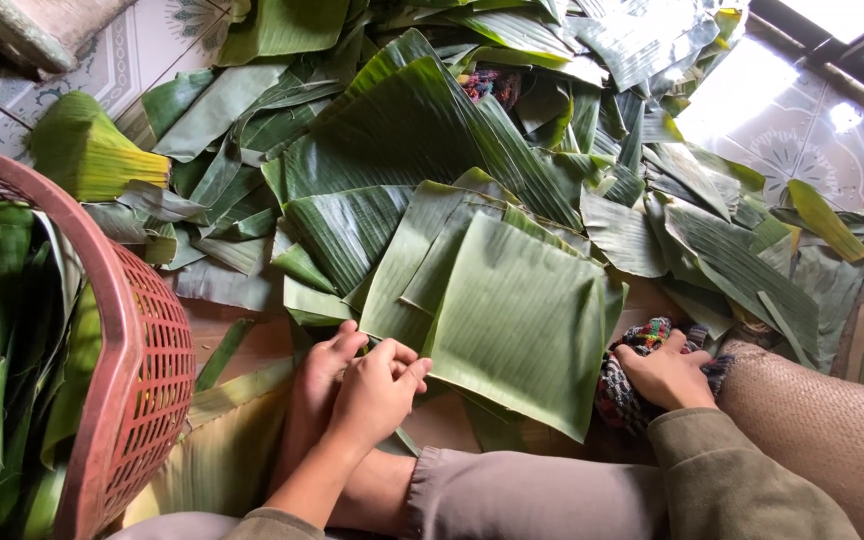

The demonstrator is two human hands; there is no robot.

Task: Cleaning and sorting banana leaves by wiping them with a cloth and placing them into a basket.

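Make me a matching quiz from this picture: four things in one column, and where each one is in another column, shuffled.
Things:
1. left hand
2. right hand
3. red basket
4. folded leaf bundle

Places:
A. at the far left edge, holding leaves
B. gripping the square leaf's near corner
C. top left, on the tiled floor
D. on a multicoloured cloth

Pairs: 1-B, 2-D, 3-A, 4-C

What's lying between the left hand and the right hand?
In the head view, a squarish cut leaf spans the gap: the left hand pinches its near-left edge, the right hand rests on a multicoloured cloth beside it.
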